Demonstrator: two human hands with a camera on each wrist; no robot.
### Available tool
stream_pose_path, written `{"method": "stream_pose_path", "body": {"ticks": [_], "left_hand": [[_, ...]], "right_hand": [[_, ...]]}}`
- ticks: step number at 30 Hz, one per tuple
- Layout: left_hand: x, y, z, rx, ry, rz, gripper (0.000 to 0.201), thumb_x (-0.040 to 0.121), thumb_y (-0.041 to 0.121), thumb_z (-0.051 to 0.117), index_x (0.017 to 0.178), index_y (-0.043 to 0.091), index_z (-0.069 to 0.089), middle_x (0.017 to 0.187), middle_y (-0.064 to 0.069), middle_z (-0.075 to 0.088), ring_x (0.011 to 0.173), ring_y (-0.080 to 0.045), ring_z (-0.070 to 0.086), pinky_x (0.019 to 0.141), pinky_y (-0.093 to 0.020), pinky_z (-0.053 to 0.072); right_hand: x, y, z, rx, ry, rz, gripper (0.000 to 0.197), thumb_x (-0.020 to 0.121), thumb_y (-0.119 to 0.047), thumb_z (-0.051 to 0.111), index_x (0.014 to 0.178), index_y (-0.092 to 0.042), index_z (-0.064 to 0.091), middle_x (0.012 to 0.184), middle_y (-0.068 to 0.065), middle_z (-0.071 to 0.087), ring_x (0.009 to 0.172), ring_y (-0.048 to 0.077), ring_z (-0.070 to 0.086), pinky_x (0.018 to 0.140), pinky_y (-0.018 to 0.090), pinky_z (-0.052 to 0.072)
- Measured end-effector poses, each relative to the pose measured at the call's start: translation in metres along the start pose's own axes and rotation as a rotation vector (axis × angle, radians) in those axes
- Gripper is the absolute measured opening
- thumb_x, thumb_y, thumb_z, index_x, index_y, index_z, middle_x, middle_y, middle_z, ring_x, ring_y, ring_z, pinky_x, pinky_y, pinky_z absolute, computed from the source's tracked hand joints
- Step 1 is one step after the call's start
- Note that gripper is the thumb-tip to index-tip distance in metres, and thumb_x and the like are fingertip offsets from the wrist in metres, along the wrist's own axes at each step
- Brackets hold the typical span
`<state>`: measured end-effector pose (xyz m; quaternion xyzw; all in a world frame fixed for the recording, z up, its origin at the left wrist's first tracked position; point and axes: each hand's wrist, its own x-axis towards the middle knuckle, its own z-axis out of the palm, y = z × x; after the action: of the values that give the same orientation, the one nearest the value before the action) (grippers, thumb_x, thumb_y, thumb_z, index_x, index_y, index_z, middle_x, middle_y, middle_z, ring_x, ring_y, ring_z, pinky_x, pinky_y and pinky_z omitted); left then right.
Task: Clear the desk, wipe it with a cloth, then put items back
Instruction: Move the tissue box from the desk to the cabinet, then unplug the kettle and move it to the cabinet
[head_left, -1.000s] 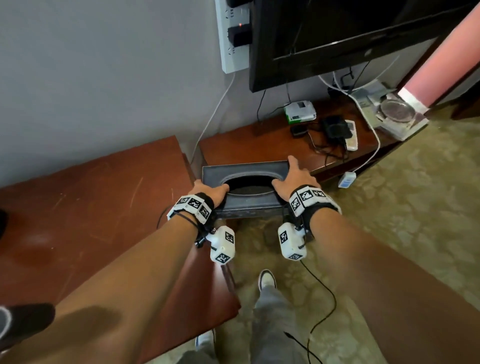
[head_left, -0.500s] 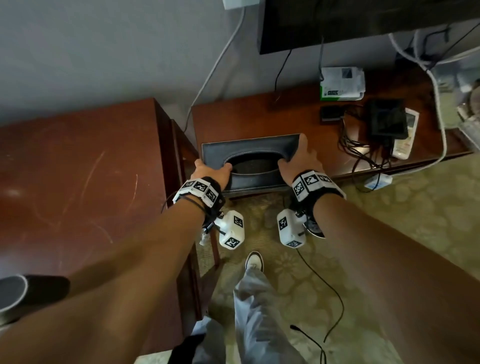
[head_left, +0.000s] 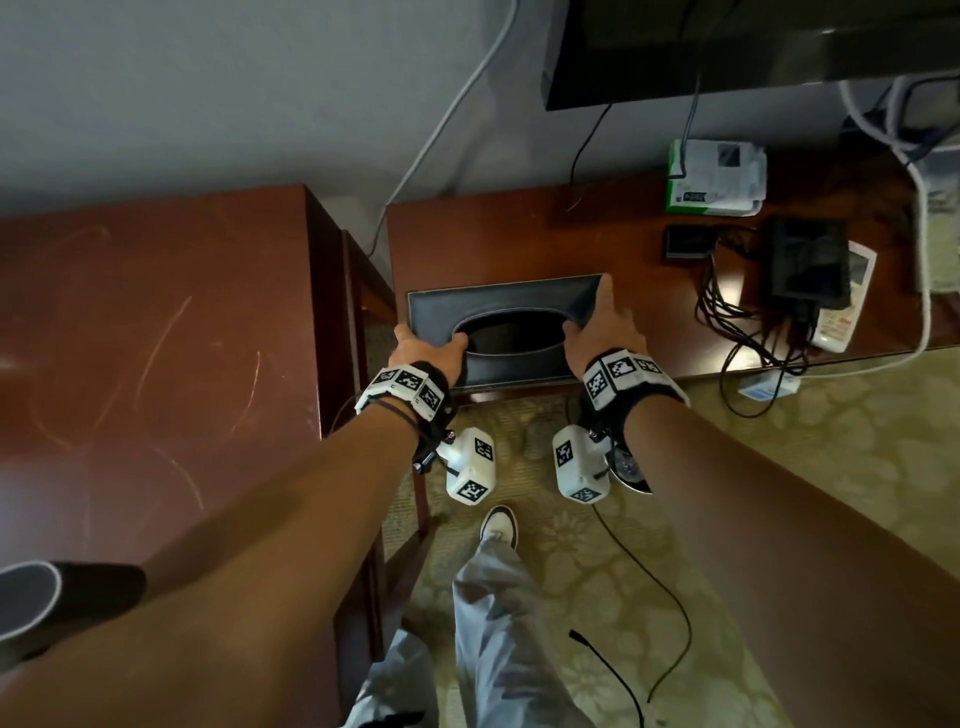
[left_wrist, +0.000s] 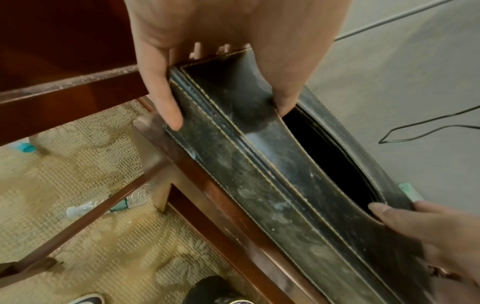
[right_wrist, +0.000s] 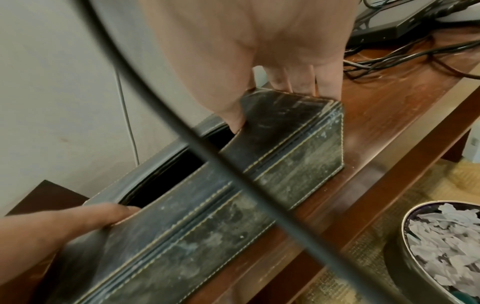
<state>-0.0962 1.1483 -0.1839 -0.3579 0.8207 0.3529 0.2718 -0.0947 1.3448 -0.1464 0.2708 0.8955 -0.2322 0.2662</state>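
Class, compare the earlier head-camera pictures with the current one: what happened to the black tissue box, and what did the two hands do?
The black tissue box has been carried away from the desk and now sits on the lower table, near its front edge. The left hand and right hand keep gripping its two ends, thumbs at the oval opening. The cables and devices on the lower table have not shifted.

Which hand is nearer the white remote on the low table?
Right. The right hand grips the tissue box's end on the side toward the white remote; the left hand grips the far end, beside the desk.
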Motion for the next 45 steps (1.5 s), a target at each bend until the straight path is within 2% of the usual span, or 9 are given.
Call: {"method": "stream_pose_path", "body": {"ticks": [9, 16, 19, 21, 25, 28, 33, 41, 45], "left_hand": [[0.003, 0.0, -0.01, 0.004, -0.111, -0.054, 0.103, 0.081, 0.067, 0.065, 0.156, 0.015, 0.016, 0.15, -0.017, 0.044, 0.129, -0.041, 0.05, 0.107, -0.05, 0.043], [-0.009, -0.007, -0.054, -0.106, -0.043, -0.06, 0.08, 0.086, 0.054, 0.063, 0.147, 0.009, 0.037, 0.139, -0.016, 0.055, 0.116, -0.035, 0.058, 0.102, -0.042, 0.048], [-0.023, -0.008, -0.085, -0.166, 0.012, -0.029, 0.062, 0.089, 0.044, 0.059, 0.135, 0.004, 0.053, 0.121, -0.014, 0.066, 0.095, -0.03, 0.062, 0.09, -0.034, 0.051], [-0.034, -0.013, -0.111, -0.228, 0.034, -0.043, 0.06, 0.08, 0.048, 0.058, 0.121, 0.005, 0.064, 0.108, -0.013, 0.072, 0.09, -0.032, 0.068, 0.091, -0.042, 0.056], [-0.06, -0.038, -0.173, -0.349, 0.106, -0.035, 0.045, 0.077, 0.047, 0.053, 0.089, 0.006, 0.067, 0.086, -0.012, 0.072, 0.08, -0.032, 0.07, 0.085, -0.043, 0.057], [-0.075, -0.065, -0.222, -0.534, 0.179, -0.014, 0.038, 0.074, 0.04, 0.054, 0.086, 0.008, 0.068, 0.073, -0.007, 0.073, 0.07, -0.028, 0.071, 0.078, -0.04, 0.06], [-0.091, -0.121, -0.303, -0.815, 0.22, 0.047, 0.027, 0.087, 0.028, 0.052, 0.071, 0.009, 0.062, 0.061, -0.006, 0.064, 0.051, -0.022, 0.056, 0.054, -0.03, 0.044], [-0.148, -0.249, -0.417, -0.953, 0.209, 0.131, 0.022, 0.087, 0.013, 0.049, 0.067, 0.01, 0.055, 0.048, 0.0, 0.051, 0.043, -0.016, 0.041, 0.049, -0.024, 0.028], [-0.174, -0.298, -0.477, -0.948, 0.265, 0.154, 0.022, 0.094, 0.018, 0.047, 0.077, 0.01, 0.057, 0.059, -0.001, 0.053, 0.043, -0.015, 0.041, 0.045, -0.022, 0.031]], "right_hand": [[-0.002, -0.004, -0.004, -0.041, -0.031, 0.016, 0.084, 0.1, -0.032, 0.056, 0.16, -0.028, -0.003, 0.153, 0.019, 0.031, 0.131, 0.042, 0.045, 0.103, 0.05, 0.044], [-0.031, -0.042, -0.008, -0.279, 0.108, -0.081, 0.046, 0.096, -0.038, 0.052, 0.133, -0.01, 0.052, 0.141, 0.019, 0.045, 0.129, 0.038, 0.041, 0.105, 0.051, 0.039], [-0.05, -0.068, -0.009, -0.197, 0.074, -0.152, 0.04, 0.095, -0.037, 0.05, 0.116, -0.006, 0.063, 0.125, 0.018, 0.061, 0.112, 0.038, 0.056, 0.094, 0.048, 0.05], [-0.068, -0.089, -0.012, -0.099, 0.034, -0.194, 0.034, 0.094, -0.034, 0.052, 0.107, -0.005, 0.066, 0.115, 0.016, 0.067, 0.099, 0.036, 0.061, 0.084, 0.04, 0.052], [-0.123, -0.137, -0.017, 0.036, -0.008, -0.286, 0.039, 0.093, -0.03, 0.054, 0.119, -0.004, 0.066, 0.127, 0.018, 0.065, 0.113, 0.038, 0.061, 0.086, 0.035, 0.045], [-0.174, -0.175, -0.011, 0.099, -0.035, -0.353, 0.042, 0.092, -0.028, 0.054, 0.125, -0.004, 0.063, 0.134, 0.018, 0.061, 0.12, 0.038, 0.058, 0.096, 0.036, 0.045], [-0.265, -0.239, 0.021, 0.151, -0.022, -0.467, 0.045, 0.093, -0.028, 0.054, 0.128, -0.002, 0.061, 0.133, 0.018, 0.062, 0.118, 0.037, 0.06, 0.096, 0.038, 0.046], [-0.425, -0.312, 0.092, 0.086, 0.055, -0.664, 0.035, 0.087, -0.026, 0.054, 0.11, -0.003, 0.068, 0.117, 0.017, 0.069, 0.105, 0.039, 0.064, 0.088, 0.037, 0.05], [-0.494, -0.346, 0.125, 0.091, 0.016, -0.755, 0.013, 0.085, -0.023, 0.053, 0.081, -0.011, 0.059, 0.089, 0.01, 0.062, 0.082, 0.035, 0.058, 0.072, 0.034, 0.044]]}}
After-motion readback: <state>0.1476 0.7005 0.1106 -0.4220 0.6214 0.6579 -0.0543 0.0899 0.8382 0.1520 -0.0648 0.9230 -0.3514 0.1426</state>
